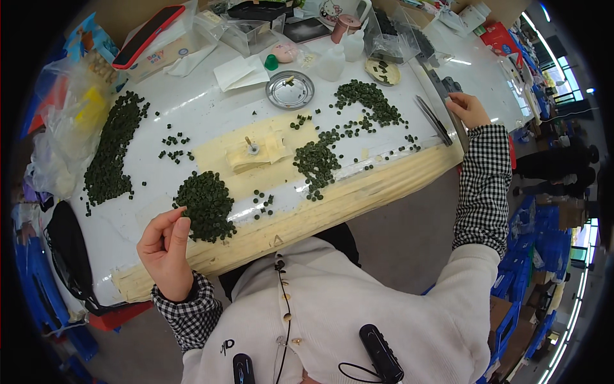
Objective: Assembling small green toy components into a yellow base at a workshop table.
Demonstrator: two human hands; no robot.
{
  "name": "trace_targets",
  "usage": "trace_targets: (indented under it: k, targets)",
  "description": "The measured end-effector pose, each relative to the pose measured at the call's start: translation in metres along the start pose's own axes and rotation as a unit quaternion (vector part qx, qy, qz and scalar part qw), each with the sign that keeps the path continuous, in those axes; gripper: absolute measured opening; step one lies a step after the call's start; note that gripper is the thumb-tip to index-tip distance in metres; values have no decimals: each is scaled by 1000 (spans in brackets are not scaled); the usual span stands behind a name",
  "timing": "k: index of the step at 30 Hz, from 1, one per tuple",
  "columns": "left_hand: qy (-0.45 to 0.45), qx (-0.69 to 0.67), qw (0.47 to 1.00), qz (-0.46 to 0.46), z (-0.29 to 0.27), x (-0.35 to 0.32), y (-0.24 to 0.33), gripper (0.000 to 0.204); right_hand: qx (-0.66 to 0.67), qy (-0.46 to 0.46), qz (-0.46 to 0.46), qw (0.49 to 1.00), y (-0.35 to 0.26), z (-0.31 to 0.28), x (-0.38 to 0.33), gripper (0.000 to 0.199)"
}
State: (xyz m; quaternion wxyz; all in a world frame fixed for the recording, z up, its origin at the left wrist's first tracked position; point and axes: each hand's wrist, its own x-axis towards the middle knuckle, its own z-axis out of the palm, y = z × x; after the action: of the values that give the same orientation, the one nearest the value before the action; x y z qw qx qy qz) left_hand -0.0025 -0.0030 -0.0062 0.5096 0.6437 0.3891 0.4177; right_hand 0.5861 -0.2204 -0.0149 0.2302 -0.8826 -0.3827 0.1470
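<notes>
- White, glossy tabletop (214, 125), edged on the near side with layered yellowish edging (358, 192); beyond it at right, blue crates (553, 249).
- Small dark green pellets (114, 153) in loose heaps at left, centre and far right; near left, a rounded heap (204, 206).
- At centre, pale yellow block (262, 157) with upright metal pin (249, 142).
- Left hand (165, 248) at the rounded heap, thumb and forefinger narrowed; contents impossible to tell.
- Right hand (470, 111) beside dark tweezers (433, 120), fingers bent, tips close; hold impossible to tell.

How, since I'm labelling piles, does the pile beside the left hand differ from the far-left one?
The nearer pile is compact and roundish; the far-left pile is a long band. The far-left pile spreads over more area than the nearer pile. Both look dark green and grainy.
</notes>
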Motion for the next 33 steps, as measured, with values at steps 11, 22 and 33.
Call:
trace_targets:
  k: [11, 22, 33]
  targets:
    - [-1, -8, 1000, -1, -3, -4, -1, 12, 100, -11, 14, 995, -8, -9, -57, 37]
    - [-3, -25, 1000, -6, -2, -6, -1, 11, -64, -76, -69, 993, -71, 11, -48, 34]
    - [1, -21, 1000, -13, 0, -4, -4, 10, -17, -36, -97, 994, -99, 14, -79, 31]
